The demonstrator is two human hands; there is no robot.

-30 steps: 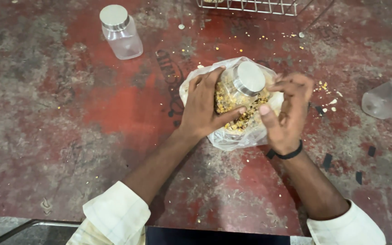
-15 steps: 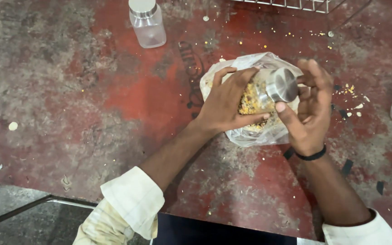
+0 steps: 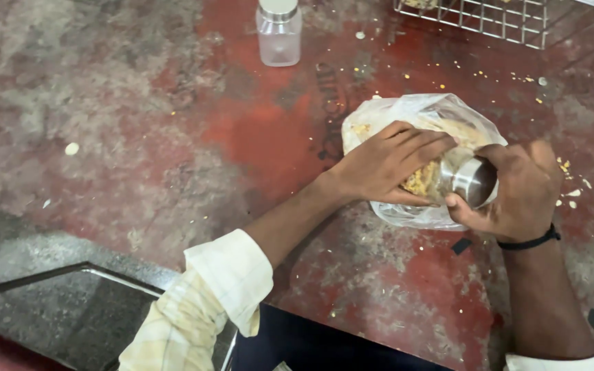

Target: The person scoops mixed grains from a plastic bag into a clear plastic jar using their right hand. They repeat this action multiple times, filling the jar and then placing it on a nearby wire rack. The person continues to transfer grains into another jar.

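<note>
Clear glass jar (image 3: 441, 180) is lying tipped over the bag (image 3: 421, 117), its long axis pointing toward four o'clock; the left hand (image 3: 386, 165) is wrapping the body, while the right hand (image 3: 517, 189) is cupping the steel lid (image 3: 474, 180), nearer that end.

A kitchen or food-packing spot: worn red counter (image 3: 242, 137) strewn with grains, jar (image 3: 279, 33), wire rack (image 3: 489, 17).

Worn red floor (image 3: 242, 137), grey patches; dark stone ledge (image 3: 49, 302) lower left.
</note>
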